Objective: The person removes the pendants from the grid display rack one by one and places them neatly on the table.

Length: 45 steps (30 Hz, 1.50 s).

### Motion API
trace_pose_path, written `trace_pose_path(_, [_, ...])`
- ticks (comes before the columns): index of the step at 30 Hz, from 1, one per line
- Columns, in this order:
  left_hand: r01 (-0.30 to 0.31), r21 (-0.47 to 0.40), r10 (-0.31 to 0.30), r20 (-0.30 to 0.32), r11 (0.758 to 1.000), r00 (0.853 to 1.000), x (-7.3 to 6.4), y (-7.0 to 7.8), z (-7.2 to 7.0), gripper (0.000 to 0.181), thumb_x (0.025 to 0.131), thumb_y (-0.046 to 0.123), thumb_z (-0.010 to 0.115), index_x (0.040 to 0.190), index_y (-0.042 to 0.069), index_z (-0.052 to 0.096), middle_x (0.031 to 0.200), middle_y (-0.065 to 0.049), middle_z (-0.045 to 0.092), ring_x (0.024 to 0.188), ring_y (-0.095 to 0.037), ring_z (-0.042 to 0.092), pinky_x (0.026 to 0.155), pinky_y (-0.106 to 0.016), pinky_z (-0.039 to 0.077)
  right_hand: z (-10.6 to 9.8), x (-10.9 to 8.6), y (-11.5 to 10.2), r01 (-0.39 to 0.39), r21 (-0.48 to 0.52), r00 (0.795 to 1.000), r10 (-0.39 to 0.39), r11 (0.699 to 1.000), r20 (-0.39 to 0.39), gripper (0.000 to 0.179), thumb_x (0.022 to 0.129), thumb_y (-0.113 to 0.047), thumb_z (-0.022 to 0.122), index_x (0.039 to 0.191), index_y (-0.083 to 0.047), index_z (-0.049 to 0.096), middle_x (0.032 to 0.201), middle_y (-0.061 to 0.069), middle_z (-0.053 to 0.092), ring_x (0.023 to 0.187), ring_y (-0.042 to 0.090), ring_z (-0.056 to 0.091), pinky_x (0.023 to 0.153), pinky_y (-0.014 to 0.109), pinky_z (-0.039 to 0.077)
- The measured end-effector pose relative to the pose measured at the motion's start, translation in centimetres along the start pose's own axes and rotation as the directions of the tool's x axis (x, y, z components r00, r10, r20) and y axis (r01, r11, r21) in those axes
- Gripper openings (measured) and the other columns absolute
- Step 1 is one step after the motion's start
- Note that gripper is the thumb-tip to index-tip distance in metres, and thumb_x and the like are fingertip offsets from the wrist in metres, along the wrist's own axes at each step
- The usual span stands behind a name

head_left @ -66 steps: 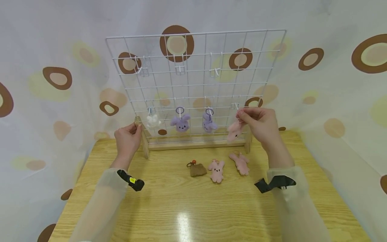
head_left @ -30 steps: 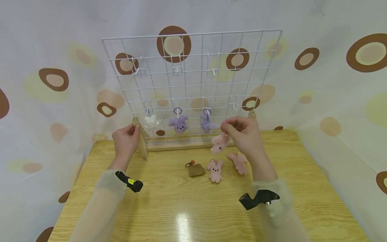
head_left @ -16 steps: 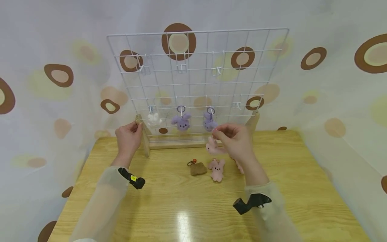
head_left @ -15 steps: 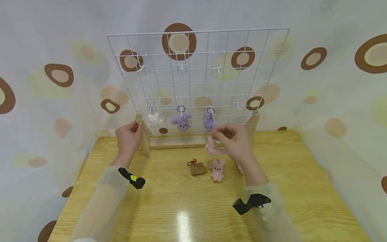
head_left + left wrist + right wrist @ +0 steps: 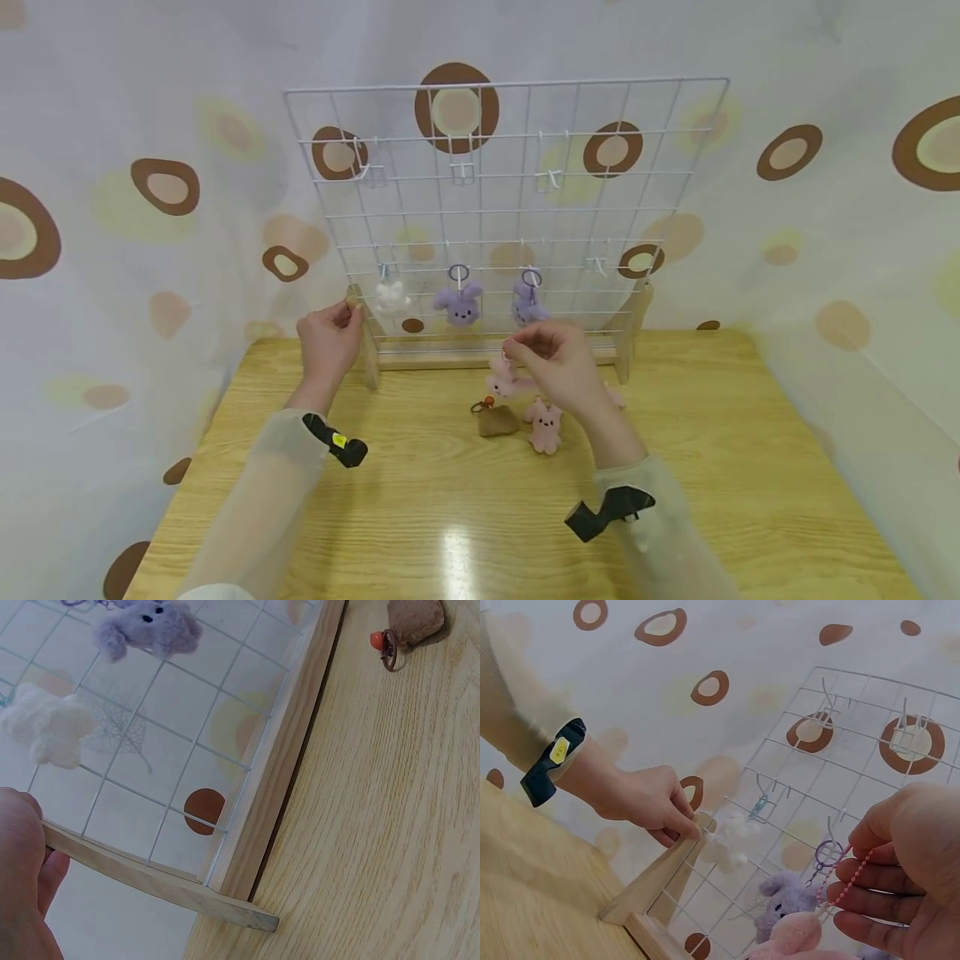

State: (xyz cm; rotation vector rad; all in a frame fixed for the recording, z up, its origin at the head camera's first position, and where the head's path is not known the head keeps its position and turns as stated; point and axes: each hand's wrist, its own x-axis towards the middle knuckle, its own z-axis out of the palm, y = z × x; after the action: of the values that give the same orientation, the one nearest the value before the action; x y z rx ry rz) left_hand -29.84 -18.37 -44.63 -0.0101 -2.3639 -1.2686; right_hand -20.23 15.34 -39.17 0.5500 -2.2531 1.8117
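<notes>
Pink bunny keychain has moved left, right hand pinching its chain, left hand gripping rack; loose pinch could drop it.

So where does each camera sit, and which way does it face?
Head: on the head, facing forward and down at the wire rack and table; left hand, right hand and sleeves show.
Left wrist: on that wrist, facing the wooden stand and table; part of the left hand shows at the left edge.
Right wrist: on that wrist, facing the wire rack past the pink toy; the right hand shows close, the left hand beyond.
Both head and right wrist show the pink toy and the white toy.
</notes>
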Motion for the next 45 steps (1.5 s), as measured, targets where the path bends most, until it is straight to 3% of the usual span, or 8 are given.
trace_pose_path(5, [-0.018, 0.012, 0.018, -0.002, 1.000, 1.000, 0.1, -0.2, 0.2, 0.024, 0.104, 0.019, 0.071, 0.111, -0.001, 0.082, 0.099, -0.018, 0.079, 0.091, -0.028, 0.079, 0.079, -0.045, 0.063, 0.7, 0.2, 0.3, 0.009, 0.006, 0.999, -0.009, 1.000, 0.033, 0.007, 0.097, 0.002, 0.074, 0.095, 0.007, 0.078, 0.091, 0.018, 0.077, 0.081, 0.034, 0.074, 0.074, 0.024, 0.059])
trace_pose_path(12, [-0.040, 0.020, 0.040, -0.013, 0.999, 0.999, 0.2, -0.2, 0.2, 0.024, 0.103, 0.019, 0.071, 0.108, -0.002, 0.082, 0.096, -0.017, 0.079, 0.087, -0.026, 0.079, 0.076, -0.044, 0.064, 2.0, -0.1, 0.2, -0.111, 0.004, 0.991, 0.111, 0.994, 0.074, 0.012, 0.100, -0.008, 0.074, 0.102, 0.004, 0.077, 0.100, 0.015, 0.077, 0.093, 0.032, 0.075, 0.081, 0.026, 0.059])
trace_pose_path(20, [-0.031, 0.021, 0.032, -0.013, 0.999, 0.999, 0.1, -0.3, 0.1, 0.025, 0.104, 0.019, 0.070, 0.109, -0.002, 0.082, 0.097, -0.018, 0.079, 0.089, -0.027, 0.079, 0.078, -0.046, 0.063, 3.5, -0.5, 0.8, -0.135, 0.013, 0.982, 0.132, 0.991, 0.134, 0.010, 0.100, -0.010, 0.074, 0.102, 0.000, 0.078, 0.100, 0.009, 0.077, 0.093, 0.027, 0.074, 0.082, 0.028, 0.059])
trace_pose_path(26, [-0.027, 0.015, 0.027, -0.014, 1.000, 1.000, 0.1, -0.3, 0.1, 0.024, 0.103, 0.020, 0.071, 0.110, -0.001, 0.082, 0.097, -0.017, 0.079, 0.089, -0.027, 0.079, 0.078, -0.045, 0.064, 4.7, -0.9, 1.3, -0.151, 0.038, 0.974, 0.142, 0.988, 0.177, 0.009, 0.101, -0.007, 0.073, 0.101, 0.000, 0.078, 0.099, 0.010, 0.077, 0.090, 0.033, 0.073, 0.076, 0.030, 0.059])
trace_pose_path(30, [-0.029, 0.020, 0.029, -0.020, 0.999, 0.999, 0.2, -0.5, 0.2, 0.024, 0.103, 0.019, 0.071, 0.111, 0.000, 0.082, 0.097, -0.017, 0.079, 0.088, -0.026, 0.079, 0.077, -0.045, 0.064, 5.5, -1.1, 1.6, -0.168, 0.025, 0.966, 0.160, 0.985, 0.203, 0.009, 0.101, -0.010, 0.074, 0.101, -0.002, 0.078, 0.099, 0.008, 0.077, 0.091, 0.030, 0.073, 0.078, 0.031, 0.059])
trace_pose_path(35, [-0.032, 0.018, 0.032, -0.022, 0.999, 0.999, 0.2, -0.6, 0.3, 0.023, 0.103, 0.019, 0.072, 0.111, 0.000, 0.082, 0.097, -0.016, 0.079, 0.088, -0.025, 0.079, 0.076, -0.044, 0.064, 6.3, -1.3, 1.8, -0.147, -0.020, 0.960, 0.148, 0.989, 0.236, 0.009, 0.101, -0.010, 0.074, 0.101, -0.003, 0.078, 0.097, 0.005, 0.076, 0.088, 0.029, 0.073, 0.075, 0.030, 0.059])
trace_pose_path(45, [-0.021, -0.012, 0.021, -0.021, 1.000, 1.000, 0.1, -0.3, 0.2, 0.025, 0.102, 0.018, 0.073, 0.114, -0.002, 0.080, 0.100, -0.020, 0.078, 0.091, -0.028, 0.079, 0.079, -0.046, 0.063, 7.8, -1.1, 2.7, -0.115, 0.041, 0.957, 0.100, 0.992, 0.273, 0.009, 0.100, -0.006, 0.073, 0.100, 0.001, 0.078, 0.095, 0.009, 0.077, 0.087, 0.035, 0.074, 0.077, 0.031, 0.060])
